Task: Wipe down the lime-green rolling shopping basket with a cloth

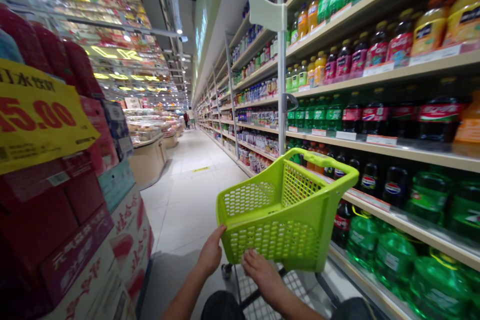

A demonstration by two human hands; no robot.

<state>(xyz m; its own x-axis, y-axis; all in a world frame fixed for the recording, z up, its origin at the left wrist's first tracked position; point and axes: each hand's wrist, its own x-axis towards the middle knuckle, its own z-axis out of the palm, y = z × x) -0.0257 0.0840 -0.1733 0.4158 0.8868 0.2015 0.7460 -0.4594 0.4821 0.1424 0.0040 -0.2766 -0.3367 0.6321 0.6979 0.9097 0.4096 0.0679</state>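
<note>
A lime-green shopping cart (270, 240) stands right in front of me, turned sideways, with a perforated plastic basket and its handle toward the shelves at the right. The visible part of the basket holds nothing. My left hand (212, 256) grips its near left corner, thumb against the edge and the other fingers mostly hidden. Lower down, my right hand (260, 272) rests against the bottom of the basket's near side, fingers stretched out and close together. Below the basket, a wire lower rack (292, 287) shows between my knees.
Shelves (375, 145) of bottled drinks run along the right. Stacked boxes (86, 220) with a yellow price sign (41, 115) stand close at left. A tiled aisle (183, 190) leads past display counters (148, 160) toward people (189, 118) far off.
</note>
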